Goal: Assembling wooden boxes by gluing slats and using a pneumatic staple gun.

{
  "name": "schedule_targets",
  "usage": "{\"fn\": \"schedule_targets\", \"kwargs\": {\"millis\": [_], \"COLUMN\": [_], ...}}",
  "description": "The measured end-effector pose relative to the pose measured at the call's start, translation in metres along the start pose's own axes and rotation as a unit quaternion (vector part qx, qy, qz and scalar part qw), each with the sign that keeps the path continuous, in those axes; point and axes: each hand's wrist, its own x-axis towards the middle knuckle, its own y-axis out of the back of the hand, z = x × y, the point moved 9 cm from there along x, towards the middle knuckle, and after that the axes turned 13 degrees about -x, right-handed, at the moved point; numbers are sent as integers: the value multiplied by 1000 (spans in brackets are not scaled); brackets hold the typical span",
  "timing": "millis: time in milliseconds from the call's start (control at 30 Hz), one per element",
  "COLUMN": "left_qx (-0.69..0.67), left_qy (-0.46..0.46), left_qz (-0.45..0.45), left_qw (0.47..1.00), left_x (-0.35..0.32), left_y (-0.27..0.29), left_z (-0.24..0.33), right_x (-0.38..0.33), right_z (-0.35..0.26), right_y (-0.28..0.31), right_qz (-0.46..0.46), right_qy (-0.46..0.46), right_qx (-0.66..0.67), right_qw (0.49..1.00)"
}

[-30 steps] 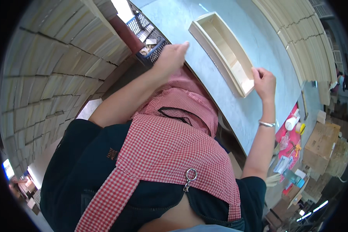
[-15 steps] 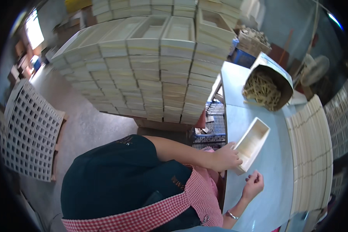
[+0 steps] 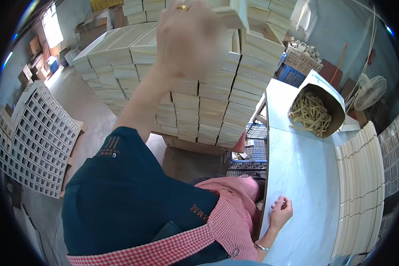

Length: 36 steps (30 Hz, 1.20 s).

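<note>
My left hand (image 3: 188,37) is raised high near the top of the picture, blurred, its fingers closed on a pale wooden tray (image 3: 232,13) that it holds over a tall stack of the same trays (image 3: 195,102). A ring shows on one finger. My right hand (image 3: 280,212) rests on the pale marble table top (image 3: 303,177) with the fingers loosely curled and nothing in it; a bracelet sits on that wrist. I wear a dark shirt and a red checked apron.
An open sack of pale sticks (image 3: 317,111) stands at the table's far end. Rows of thin wooden slats (image 3: 361,186) line the table's right side. Blue crates (image 3: 255,144) sit below the table. A white lattice panel (image 3: 35,142) leans at the left.
My left hand has lifted the wooden tray off the table and swung it up over the stack. My right hand has stayed on the table.
</note>
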Motion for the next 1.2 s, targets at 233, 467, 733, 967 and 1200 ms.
{"fn": "schedule_targets", "kwargs": {"millis": [233,467,733,967,1200], "left_qx": [55,47,-98,-403,-463], "left_qy": [133,155,95,203,222], "left_qz": [-279,-376,-189,-322,-445], "left_qw": [949,912,972,832,734], "left_x": [-29,-36,-33,-144,-195], "left_y": [-80,-101,-57,-195,-246], "left_z": [-53,-65,-2,176,274], "right_x": [-8,-15,-4,-23,-32], "right_z": [-1,0,0,82,187], "right_y": [-10,-5,17,130,242], "right_qz": [-38,-41,3,127,216], "right_qy": [7,-1,-15,-120,-170], "right_qx": [-39,-53,-123,-182,-274], "right_qw": [998,998,992,968,921]}}
